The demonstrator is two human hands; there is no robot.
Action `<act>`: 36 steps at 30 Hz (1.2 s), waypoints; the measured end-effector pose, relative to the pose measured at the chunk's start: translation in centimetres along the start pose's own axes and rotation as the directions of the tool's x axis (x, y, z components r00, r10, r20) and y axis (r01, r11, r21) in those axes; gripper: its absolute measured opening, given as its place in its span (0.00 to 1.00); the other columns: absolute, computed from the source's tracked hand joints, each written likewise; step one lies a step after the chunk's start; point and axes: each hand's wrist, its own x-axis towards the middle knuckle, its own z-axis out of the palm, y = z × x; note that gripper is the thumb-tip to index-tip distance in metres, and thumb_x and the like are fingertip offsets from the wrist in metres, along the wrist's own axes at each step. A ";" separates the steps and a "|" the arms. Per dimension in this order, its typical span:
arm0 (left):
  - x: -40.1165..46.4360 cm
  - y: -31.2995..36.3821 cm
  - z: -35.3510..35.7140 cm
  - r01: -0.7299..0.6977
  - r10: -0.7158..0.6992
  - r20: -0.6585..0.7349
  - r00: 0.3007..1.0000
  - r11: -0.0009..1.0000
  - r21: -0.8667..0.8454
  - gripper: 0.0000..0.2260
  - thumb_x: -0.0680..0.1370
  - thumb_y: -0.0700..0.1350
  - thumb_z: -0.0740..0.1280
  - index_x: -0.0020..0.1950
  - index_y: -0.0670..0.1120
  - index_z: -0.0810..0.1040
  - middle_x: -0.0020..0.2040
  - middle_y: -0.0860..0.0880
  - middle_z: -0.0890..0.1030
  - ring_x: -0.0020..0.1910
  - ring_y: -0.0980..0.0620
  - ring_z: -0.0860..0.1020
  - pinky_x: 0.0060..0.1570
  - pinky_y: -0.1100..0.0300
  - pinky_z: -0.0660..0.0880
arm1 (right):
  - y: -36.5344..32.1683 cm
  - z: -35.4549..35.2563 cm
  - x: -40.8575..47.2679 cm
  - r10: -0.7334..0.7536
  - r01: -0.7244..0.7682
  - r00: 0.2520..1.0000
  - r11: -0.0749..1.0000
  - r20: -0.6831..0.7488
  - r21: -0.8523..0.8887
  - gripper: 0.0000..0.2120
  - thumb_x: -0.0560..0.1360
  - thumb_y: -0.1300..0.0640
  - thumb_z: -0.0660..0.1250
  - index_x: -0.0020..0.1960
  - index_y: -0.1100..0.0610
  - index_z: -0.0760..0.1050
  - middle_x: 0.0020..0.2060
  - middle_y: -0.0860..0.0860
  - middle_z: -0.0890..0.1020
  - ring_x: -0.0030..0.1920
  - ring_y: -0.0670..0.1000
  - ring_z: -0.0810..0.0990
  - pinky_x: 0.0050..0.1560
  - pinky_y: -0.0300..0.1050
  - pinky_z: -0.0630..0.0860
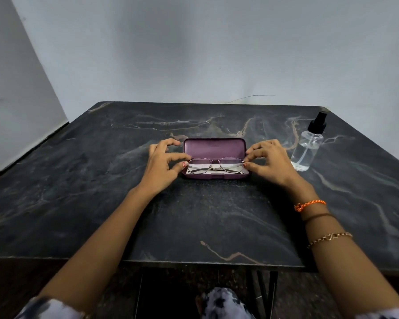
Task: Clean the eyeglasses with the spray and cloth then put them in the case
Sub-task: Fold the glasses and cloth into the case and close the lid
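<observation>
Two hands meet at an open case point(214, 155) near the middle of the dark marbled desk point(78, 180), and between them lie the glasses point(215, 165). Starting at nine o'clock of the case, the left hand point(164, 161) has its thumb and forefinger pinched on the left end of the frame, the other fingers curled loosely above the case's corner; that end grip looks chosen to keep fingertips off the lenses. The glasses sit folded in the lower tray, lenses facing up toward the raised purple lid at twelve o'clock, so they are either just being lifted out or just set in; which of the two I cannot tell from this view. A pale lining or cloth seems to lie under them, but it is too hidden to be sure. At three o'clock of the case, the right hand point(266, 161) mirrors the left, pinching the right end of the frame, which keeps the thin metal level and unbent. Thread bands and a chain bracelet circle that forearm. Further toward two o'clock, well apart from the case, a clear spray bottle point(308, 148) with a black nozzle stands upright, within reach of the right hand yet clear of its path. Nothing blocks the glasses but the upright lid behind them, so they would best travel up and toward six o'clock.
</observation>
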 end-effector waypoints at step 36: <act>-0.5 -0.3 0.3 0.187 -0.161 0.149 0.976 0.965 -0.185 0.32 0.67 0.51 0.74 0.68 0.51 0.65 0.56 0.47 0.80 0.62 0.48 0.71 0.61 0.49 0.65 | 1.1 1.2 0.1 0.140 -0.174 0.984 0.871 0.107 0.460 0.38 0.64 0.49 0.75 0.68 0.53 0.60 0.65 0.52 0.66 0.53 0.50 0.74 0.53 0.44 0.74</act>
